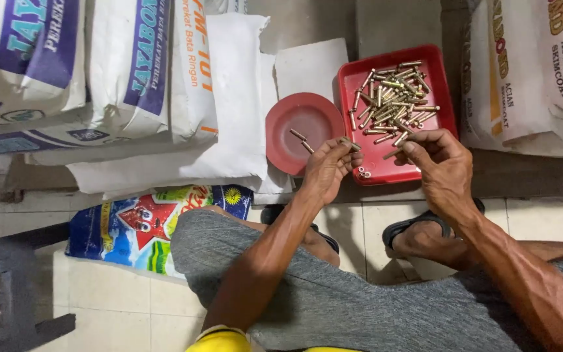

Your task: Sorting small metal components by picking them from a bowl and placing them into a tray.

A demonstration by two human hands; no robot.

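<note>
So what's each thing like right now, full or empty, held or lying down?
Square red tray: holds a heap of brass bolts.
Round red plate: nearly bare, two bolts lying in it.
Left hand: pinching one bolt in its fingers.
Right hand: pinching another bolt over the tray.
White sacks: lying stacked, closed.

The white sacks (131, 65) at upper left and the sack (535, 72) at upper right run off the frame's edges. The left hand (326, 171) covers part of the red tray's (386, 171) lower left rim. Bolts in the pile (395, 101) overlap (too tangled to count). The right forearm (542, 287) leaves at lower right.
</note>
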